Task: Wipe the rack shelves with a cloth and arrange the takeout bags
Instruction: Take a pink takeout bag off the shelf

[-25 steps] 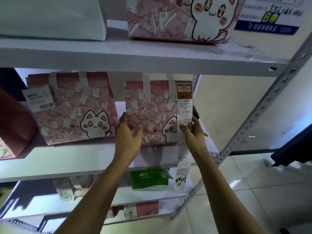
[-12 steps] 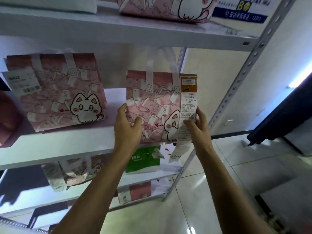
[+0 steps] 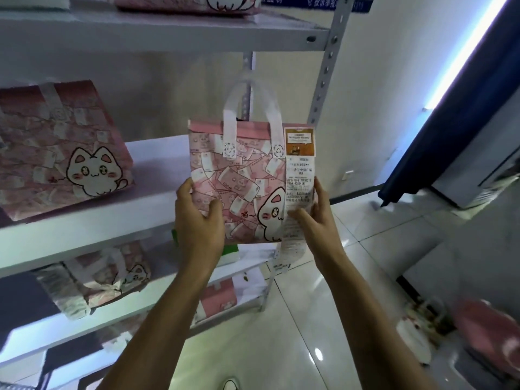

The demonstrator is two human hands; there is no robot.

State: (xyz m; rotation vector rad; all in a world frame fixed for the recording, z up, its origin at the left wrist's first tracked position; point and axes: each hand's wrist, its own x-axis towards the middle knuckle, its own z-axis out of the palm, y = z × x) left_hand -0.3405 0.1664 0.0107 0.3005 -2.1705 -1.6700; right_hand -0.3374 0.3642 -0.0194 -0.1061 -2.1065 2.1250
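bag in hand: pink cat-print takeout bag (image 3: 242,187), centre of the frame, upright, lifted clear of the middle shelf (image 3: 84,220) and out in front of the rack's right end

receipt: long white slip (image 3: 298,192) stuck down the bag's right side under an orange label (image 3: 299,142), tail dangling below the bag's bottom edge

left hand: (image 3: 197,220) clamped on the lower left edge, thumb across the front, fingers wrapped behind

right hand: (image 3: 318,218) gripping the lower right edge, thumb pinning the receipt to the bag's face

neighbour: second cat bag (image 3: 62,147) at left of frame, sitting on the same shelf, well apart from the held one

lower shelves: more bags down at lower left, a bit blurry tbh

cloth: nowhere in shot

step: looks like the arranging bit, bag pulled off so its spot on the shelf is bare, maybe for a wipe, can't say for sure

next move: probably parking the bag somewhere upright, minding the loose receipt tail, then freeing a hand
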